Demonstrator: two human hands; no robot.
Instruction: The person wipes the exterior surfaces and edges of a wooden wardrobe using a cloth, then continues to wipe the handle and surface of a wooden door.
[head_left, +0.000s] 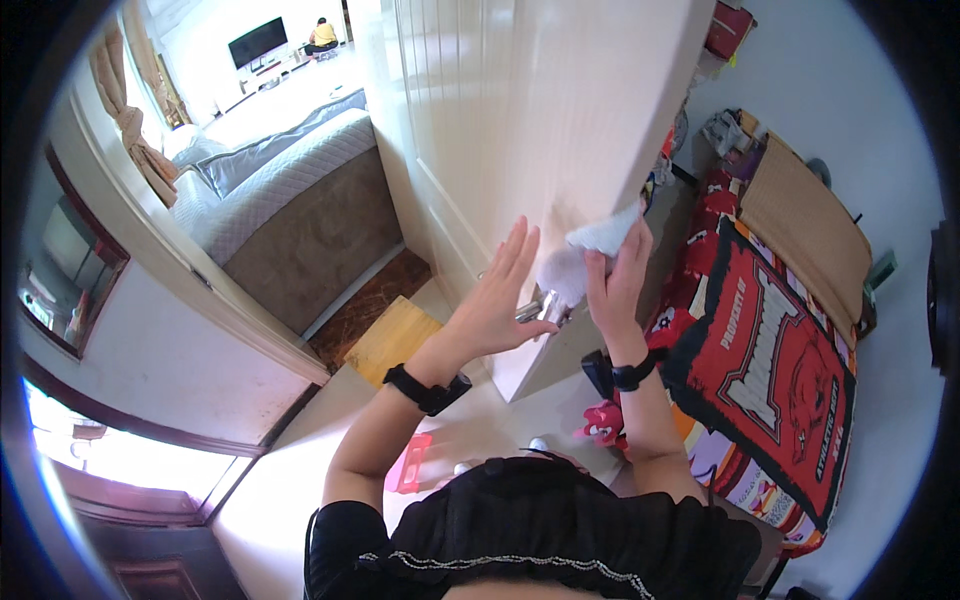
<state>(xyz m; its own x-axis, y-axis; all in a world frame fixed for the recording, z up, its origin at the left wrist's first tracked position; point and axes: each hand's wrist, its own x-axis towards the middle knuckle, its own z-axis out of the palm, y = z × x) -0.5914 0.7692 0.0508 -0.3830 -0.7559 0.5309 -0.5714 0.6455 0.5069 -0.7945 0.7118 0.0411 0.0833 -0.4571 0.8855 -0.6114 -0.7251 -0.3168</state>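
A pale door (510, 112) stands open before me, its metal lever handle (529, 310) near the free edge. My right hand (619, 281) grips a whitish cloth (592, 251) at the door's edge, just above and right of the handle. Part of the cloth lies against the door face and hangs down to the lock area. My left hand (499, 296) is raised beside the handle with its fingers stretched and nothing in it. Whether its palm touches the door cannot be told. Both wrists wear black bands.
A bed with a red and black printed blanket (780, 375) is at the right. A yellow board (394, 337) lies on the floor by the doorway, near a sofa (322, 202). A pink plastic stool (409, 463) is near my feet. A person (323, 36) crouches far off.
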